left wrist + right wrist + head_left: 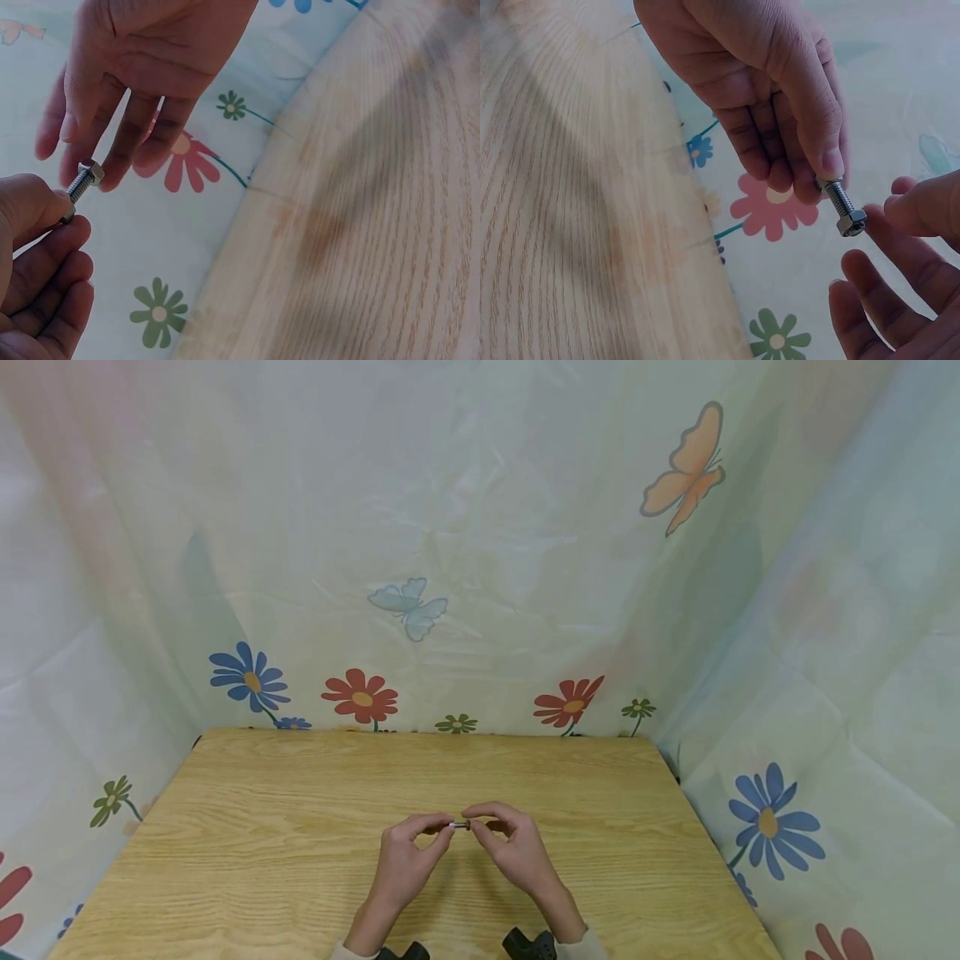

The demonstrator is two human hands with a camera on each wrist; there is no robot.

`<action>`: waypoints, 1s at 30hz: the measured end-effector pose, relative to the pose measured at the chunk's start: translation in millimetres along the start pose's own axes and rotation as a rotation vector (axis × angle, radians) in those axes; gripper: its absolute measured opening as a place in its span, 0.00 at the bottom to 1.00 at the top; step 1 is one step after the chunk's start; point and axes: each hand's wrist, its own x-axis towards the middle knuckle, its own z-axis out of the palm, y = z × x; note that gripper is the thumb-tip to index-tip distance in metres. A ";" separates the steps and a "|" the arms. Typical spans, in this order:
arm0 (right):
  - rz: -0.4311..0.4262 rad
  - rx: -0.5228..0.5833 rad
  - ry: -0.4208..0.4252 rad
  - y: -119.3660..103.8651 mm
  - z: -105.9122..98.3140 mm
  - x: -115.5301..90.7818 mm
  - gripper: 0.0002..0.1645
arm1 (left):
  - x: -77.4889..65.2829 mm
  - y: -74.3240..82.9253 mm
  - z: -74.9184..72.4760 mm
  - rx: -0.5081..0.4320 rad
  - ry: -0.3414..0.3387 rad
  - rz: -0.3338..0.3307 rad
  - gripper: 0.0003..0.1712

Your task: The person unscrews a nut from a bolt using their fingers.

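A small silver bolt (pixel 460 825) is pinched between the thumb and forefinger of my left hand (pixel 405 862), over the wooden table. The left wrist view shows its threaded shank (pixel 77 187) slanting up out of the pinch, with a hex nut (pixel 91 172) at the far end. My right hand (pixel 519 853) is close to that end, its thumb and fingers spread apart around the nut. In the right wrist view, the fingers of this hand (pixel 911 277) curve loosely beside the nut (pixel 851 223) without gripping it. The bolt's other end is mostly hidden by my left thumb and fingertip.
The light wooden table (pixel 262 827) spreads beneath both hands. A pale curtain (pixel 480 527) printed with flowers and butterflies hangs behind it and along both sides. Dark wrist devices (pixel 529 945) show near both sleeves at the bottom edge.
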 end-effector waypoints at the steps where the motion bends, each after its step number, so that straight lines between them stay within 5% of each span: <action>1: -0.005 0.000 0.003 0.0 0.0 0.1 0.10 | 0.0 0.3 -0.1 0.000 -0.001 -0.003 0.07; 5: 0.010 -0.010 0.020 0.9 0.7 0.6 0.11 | 0.2 1.2 -0.1 0.003 0.002 -0.020 0.07; 16: 0.237 -0.009 -0.024 6.0 2.0 1.0 0.23 | 2.5 2.7 0.4 0.011 0.040 0.003 0.08; 30: 0.225 -0.033 -0.042 6.6 1.0 1.1 0.18 | 2.1 2.6 0.9 0.019 0.031 0.015 0.09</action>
